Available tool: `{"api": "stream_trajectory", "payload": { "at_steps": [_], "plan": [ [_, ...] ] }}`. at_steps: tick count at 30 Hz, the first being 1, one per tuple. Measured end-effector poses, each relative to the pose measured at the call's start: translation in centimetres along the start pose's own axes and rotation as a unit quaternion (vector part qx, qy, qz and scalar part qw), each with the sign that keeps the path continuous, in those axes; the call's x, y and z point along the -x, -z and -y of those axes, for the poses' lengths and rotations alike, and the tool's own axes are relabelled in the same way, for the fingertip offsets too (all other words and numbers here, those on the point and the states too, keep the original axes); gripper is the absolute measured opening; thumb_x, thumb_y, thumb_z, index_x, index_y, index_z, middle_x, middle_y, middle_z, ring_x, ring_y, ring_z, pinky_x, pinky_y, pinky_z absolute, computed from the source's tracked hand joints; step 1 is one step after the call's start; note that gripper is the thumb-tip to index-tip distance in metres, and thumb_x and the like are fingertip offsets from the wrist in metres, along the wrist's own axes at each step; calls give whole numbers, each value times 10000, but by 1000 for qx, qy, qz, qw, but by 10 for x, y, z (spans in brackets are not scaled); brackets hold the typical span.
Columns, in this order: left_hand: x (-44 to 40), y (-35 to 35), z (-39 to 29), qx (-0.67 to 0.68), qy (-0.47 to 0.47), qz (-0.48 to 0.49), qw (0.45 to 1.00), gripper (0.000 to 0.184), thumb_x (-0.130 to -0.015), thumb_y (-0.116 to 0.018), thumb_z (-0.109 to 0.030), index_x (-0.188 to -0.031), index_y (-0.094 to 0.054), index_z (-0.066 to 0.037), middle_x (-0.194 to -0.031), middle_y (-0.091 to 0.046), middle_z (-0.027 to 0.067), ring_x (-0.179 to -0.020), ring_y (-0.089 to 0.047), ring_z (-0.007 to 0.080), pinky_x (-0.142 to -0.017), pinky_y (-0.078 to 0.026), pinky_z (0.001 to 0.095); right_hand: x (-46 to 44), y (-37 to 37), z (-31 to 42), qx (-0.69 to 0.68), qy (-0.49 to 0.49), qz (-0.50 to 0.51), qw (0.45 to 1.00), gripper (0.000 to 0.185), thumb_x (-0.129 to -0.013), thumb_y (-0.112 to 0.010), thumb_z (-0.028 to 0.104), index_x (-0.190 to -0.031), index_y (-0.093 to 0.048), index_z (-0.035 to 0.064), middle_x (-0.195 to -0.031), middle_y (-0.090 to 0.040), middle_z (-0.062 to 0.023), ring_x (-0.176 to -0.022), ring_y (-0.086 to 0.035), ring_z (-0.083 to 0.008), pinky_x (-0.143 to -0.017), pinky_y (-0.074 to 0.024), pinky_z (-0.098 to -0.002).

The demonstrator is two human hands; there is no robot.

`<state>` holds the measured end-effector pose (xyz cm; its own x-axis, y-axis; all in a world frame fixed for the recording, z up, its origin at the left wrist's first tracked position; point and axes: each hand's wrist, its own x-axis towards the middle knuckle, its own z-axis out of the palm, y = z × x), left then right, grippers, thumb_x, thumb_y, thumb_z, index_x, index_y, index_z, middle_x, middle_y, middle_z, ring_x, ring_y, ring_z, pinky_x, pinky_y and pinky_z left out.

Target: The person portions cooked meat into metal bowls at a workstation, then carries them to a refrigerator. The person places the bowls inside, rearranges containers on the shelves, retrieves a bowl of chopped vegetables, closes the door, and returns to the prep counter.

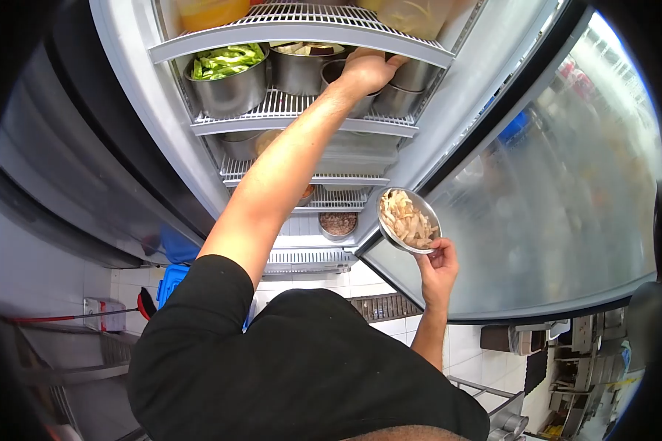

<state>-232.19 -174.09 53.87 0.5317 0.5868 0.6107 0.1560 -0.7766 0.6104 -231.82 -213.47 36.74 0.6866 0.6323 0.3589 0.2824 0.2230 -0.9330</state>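
Observation:
My left hand reaches into the open fridge, at the rims of metal pots on the second shelf. The upper shelf's edge and the pots hide most of its fingers, so its grip cannot be made out. My right hand is closed on the rim of a round metal bowl, tilted and filled with pale sliced strips, in front of the open door. Left of my left hand stand a pot of green sliced peppers and a pot of dark-skinned pale pieces.
The fridge door stands open on the right. Lower down in the fridge is a container of brownish food. A blue bin and a red-handled broom are at the left. A floor drain lies below the door.

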Motion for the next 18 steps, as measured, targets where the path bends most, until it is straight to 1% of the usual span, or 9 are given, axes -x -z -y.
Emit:
{"api": "stream_trajectory", "payload": {
  "at_steps": [4, 7, 10, 11, 14, 15, 16, 17, 18],
  "plan": [
    [-7, -10, -2, -75, -18, 0, 997, 663, -1006, -583, -521, -1420, -545, -5, -1421, -592, 221, -1348, -533, 372, -1125, -435, 442, 0, -5, 4, -18, -7, -3, 1000, 318, -895, -706, -131, -1094, -522, 34, -1052, -552, -21, -925, -619, -89, -857, -549, -244],
    [-24, -20, 9, -108, -18, 0, 994, 639, -1007, -598, -482, -1430, -533, -7, -1435, -581, 219, -1350, -535, 362, -1136, -431, 437, 0, -6, 5, -32, -9, 4, 999, 320, -890, -698, -140, -1091, -519, 33, -1051, -533, -13, -918, -616, -87, -856, -548, -242],
    [-32, -22, 22, -155, -49, -13, 987, 642, -998, -615, -479, -1435, -532, -16, -1430, -584, 220, -1345, -540, 365, -1133, -435, 443, 0, -3, 1, -32, -7, 12, 999, 318, -884, -681, -149, -1085, -515, 33, -1052, -523, -12, -925, -616, -90, -857, -549, -248],
    [-25, -11, 14, -159, -8, 41, 986, 664, -992, -624, -486, -1443, -518, -11, -1432, -579, 232, -1345, -538, 369, -1120, -440, 442, 2, -1, -2, -33, -8, 12, 999, 317, -882, -675, -151, -1082, -513, 33, -1054, -520, -13, -930, -616, -91, -857, -550, -251],
    [5, 13, 5, -140, -32, 47, 988, 654, -980, -641, -473, -1419, -541, 1, -1376, -622, 233, -1297, -577, 374, -1087, -459, 440, 3, -3, 0, -34, 0, 3, 999, 319, -869, -659, -153, -1080, -509, 34, -1054, -511, -14, -945, -610, -92, -854, -549, -257],
    [16, 16, 25, -88, -155, 3, 984, 576, -969, -659, -442, -1347, -616, -9, -1302, -669, 227, -1223, -625, 385, -1042, -486, 441, 3, 0, -3, -24, 8, 2, 1000, 330, -859, -657, -150, -1085, -506, 38, -1048, -501, -15, -944, -604, -94, -854, -545, -258],
    [35, 18, 32, -41, -194, -90, 976, 458, -958, -682, -380, -1272, -683, -47, -1245, -702, 210, -1143, -662, 391, -997, -510, 442, 3, 1, -3, -26, 12, -1, 1000, 335, -854, -657, -153, -1084, -506, 39, -1047, -499, -15, -938, -601, -93, -849, -542, -255],
    [61, 36, 18, -31, -125, -68, 989, 394, -951, -701, -322, -1250, -702, -65, -1220, -712, 200, -1099, -683, 370, -961, -531, 425, 3, 0, -1, -28, 15, -3, 999, 339, -849, -656, -155, -1082, -505, 39, -1046, -498, -15, -932, -599, -92, -844, -539, -251],
    [87, 44, 20, -15, -126, -118, 985, 359, -942, -719, -254, -1240, -700, -54, -1149, -727, 177, -1045, -706, 326, -923, -548, 397, 3, 0, 1, -30, 18, -5, 999, 343, -845, -656, -158, -1081, -505, 40, -1045, -496, -15, -926, -597, -91, -838, -537, -248]
  ]
}}
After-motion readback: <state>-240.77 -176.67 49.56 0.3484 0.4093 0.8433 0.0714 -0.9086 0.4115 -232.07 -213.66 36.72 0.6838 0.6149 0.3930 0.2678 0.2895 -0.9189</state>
